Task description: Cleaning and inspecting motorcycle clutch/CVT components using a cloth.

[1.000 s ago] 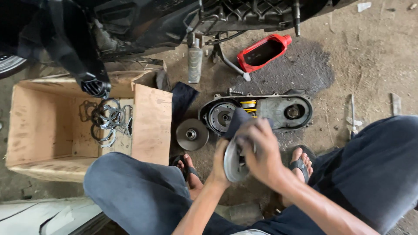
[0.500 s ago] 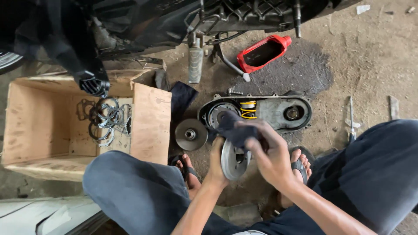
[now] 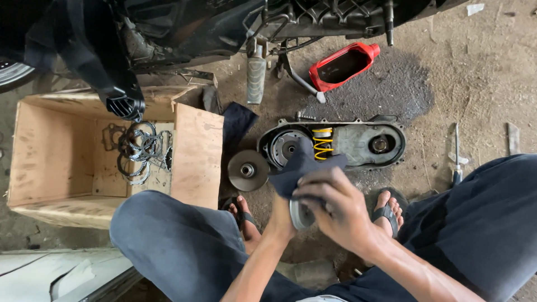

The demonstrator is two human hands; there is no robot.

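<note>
A round metal pulley disc [image 3: 301, 215] is held edge-on at picture centre, gripped from behind by the left hand [image 3: 282, 215], fingers mostly hidden. A dark blue rag [image 3: 299, 168] is pressed onto the disc by the right hand [image 3: 335, 207], fingers closed over cloth. At 12 o'clock of the hands lies an open transmission case [image 3: 358, 142] with yellow spring [image 3: 321, 142]; at 10 o'clock, a second pulley [image 3: 248, 170]; at 9 o'clock, a wooden box [image 3: 67, 162] holding gaskets [image 3: 137, 151].
</note>
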